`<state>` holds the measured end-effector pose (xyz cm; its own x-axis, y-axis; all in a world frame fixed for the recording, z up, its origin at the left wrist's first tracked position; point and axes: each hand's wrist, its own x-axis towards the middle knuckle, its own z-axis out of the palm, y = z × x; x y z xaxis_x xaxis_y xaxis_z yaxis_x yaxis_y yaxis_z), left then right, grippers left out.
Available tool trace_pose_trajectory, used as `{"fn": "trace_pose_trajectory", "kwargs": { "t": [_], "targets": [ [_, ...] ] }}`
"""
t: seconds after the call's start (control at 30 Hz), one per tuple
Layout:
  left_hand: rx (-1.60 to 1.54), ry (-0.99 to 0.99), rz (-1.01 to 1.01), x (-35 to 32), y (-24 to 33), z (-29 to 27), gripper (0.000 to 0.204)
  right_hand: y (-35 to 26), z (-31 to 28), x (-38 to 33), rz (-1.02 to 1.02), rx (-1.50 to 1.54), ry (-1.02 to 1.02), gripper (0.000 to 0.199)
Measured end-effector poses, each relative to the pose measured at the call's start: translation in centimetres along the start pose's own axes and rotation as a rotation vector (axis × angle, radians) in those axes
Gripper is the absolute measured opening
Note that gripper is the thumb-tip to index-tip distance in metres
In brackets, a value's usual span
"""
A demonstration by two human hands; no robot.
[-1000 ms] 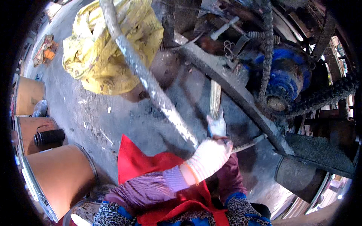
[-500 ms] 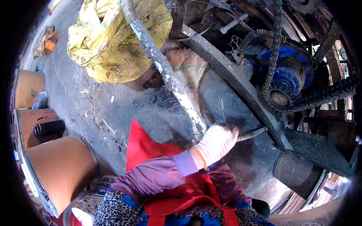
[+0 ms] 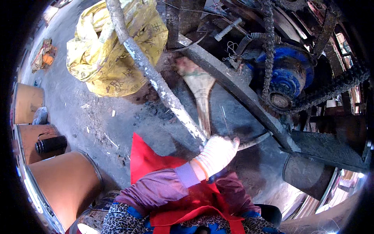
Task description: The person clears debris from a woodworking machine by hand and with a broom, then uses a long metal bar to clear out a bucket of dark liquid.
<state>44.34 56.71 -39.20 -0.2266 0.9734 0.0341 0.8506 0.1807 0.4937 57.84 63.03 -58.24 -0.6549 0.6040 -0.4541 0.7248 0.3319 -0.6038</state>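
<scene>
My left hand (image 3: 216,153), in a white knitted glove with an orange cuff edge, is closed at the middle of the view. The pale handle of a broom (image 3: 201,102) runs into its grip, and the fanned bristles rest on the floor beyond, beside a dark metal beam. A pole with flaking white paint (image 3: 171,100) slants down from the top and passes close by the glove; whether they touch I cannot tell. Of my right arm only the purple sleeve (image 3: 233,189) shows; its hand is hidden behind the left one.
A yellow sack (image 3: 117,66) stands at the upper left. Brown drums (image 3: 64,177) line the left side, with a black bottle (image 3: 50,144) on one. At right are the slanting metal beam (image 3: 237,91), a blue machine part (image 3: 286,76) and greasy chains (image 3: 331,95).
The view has shifted a little. The broom head, blurred by motion before, is now sharp and lies slightly right relative to the floor. My left hand keeps its grip on the broom.
</scene>
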Motion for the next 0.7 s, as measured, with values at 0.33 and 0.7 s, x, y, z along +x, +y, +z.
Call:
{"fn": "trace_pose_trajectory", "kwargs": {
  "t": [0.33, 0.7],
  "targets": [
    [0.025, -0.115, 0.017, 0.2, -0.7, -0.5, 0.027, -0.1, 2.2, -0.8, 0.082, 0.249, 0.055, 0.052],
    [-0.096, 0.027, 0.037, -0.1, 0.1, -1.4, 0.031, -14.3, 5.6, 17.7, 0.006, 0.538, 0.381, 0.041]
  ]
}}
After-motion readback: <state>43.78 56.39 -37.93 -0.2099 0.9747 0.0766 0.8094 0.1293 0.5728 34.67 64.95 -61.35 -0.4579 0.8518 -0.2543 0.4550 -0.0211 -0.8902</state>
